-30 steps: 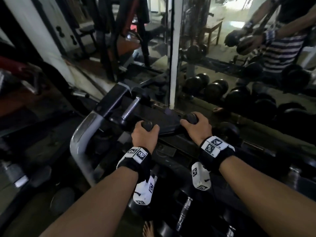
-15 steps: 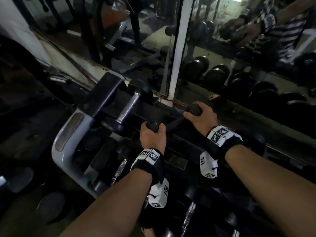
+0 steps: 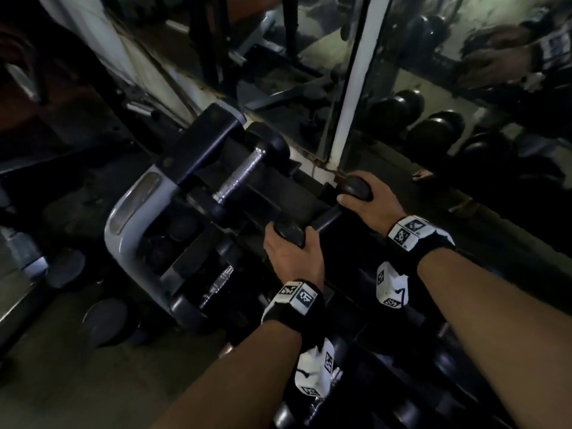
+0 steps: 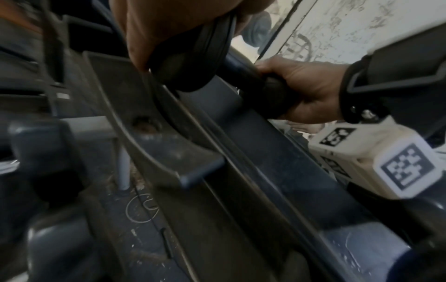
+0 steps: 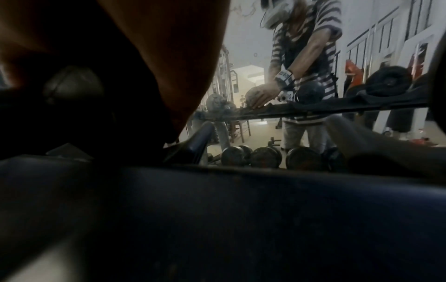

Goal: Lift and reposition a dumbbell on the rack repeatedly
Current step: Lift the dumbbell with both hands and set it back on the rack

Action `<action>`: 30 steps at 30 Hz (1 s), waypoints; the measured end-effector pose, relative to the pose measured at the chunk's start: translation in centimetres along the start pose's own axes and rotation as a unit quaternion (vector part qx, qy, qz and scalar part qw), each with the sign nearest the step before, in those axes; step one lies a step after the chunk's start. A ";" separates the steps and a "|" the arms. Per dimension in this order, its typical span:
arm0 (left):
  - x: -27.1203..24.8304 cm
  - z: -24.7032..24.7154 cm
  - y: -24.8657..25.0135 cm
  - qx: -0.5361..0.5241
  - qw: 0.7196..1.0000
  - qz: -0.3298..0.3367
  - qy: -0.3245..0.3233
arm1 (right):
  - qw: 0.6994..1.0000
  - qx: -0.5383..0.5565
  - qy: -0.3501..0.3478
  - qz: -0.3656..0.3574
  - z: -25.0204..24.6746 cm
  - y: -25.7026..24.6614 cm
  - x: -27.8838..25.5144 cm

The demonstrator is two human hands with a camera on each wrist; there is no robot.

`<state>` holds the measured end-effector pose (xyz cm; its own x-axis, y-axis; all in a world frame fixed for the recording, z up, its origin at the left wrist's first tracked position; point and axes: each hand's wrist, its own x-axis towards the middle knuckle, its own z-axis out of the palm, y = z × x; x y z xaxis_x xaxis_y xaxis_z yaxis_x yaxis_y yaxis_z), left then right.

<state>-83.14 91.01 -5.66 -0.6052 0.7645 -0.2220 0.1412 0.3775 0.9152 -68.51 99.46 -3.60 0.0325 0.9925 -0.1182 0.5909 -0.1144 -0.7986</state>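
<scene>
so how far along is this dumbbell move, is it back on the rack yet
Done: both hands have it, left hand on the near head, right hand on the far head of the dumbbell. In hand: holding it low over the rack. Left: seating it, letting go; contact unclear.

This is a gym's free-weights corner. A tiered dumbbell rack stands against a wall mirror, a chrome-handled dumbbell lying in its far-left cradle. The glass reflects a row of round black dumbbells, machine frames and benches. Weight plates lie on the floor, near left.
</scene>
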 end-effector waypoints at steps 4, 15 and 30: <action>-2.3 1.1 -0.7 -0.024 0.998 0.005 0.060 | 0.998 0.016 -0.048 -0.041 -0.7 1.0 0.4; -3.2 2.1 -0.7 -0.024 0.993 -0.009 0.117 | 0.994 0.050 -0.045 -0.084 -0.6 2.7 1.1; -3.7 1.1 -0.2 0.018 0.996 -0.019 0.085 | 0.996 0.053 -0.047 -0.054 -0.6 2.5 0.6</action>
<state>-80.04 88.70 -5.35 -0.7339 0.6515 -0.1924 0.1431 0.4251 0.8937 -66.56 99.77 -5.29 -0.1065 0.9912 -0.0786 0.4983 -0.0152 -0.8669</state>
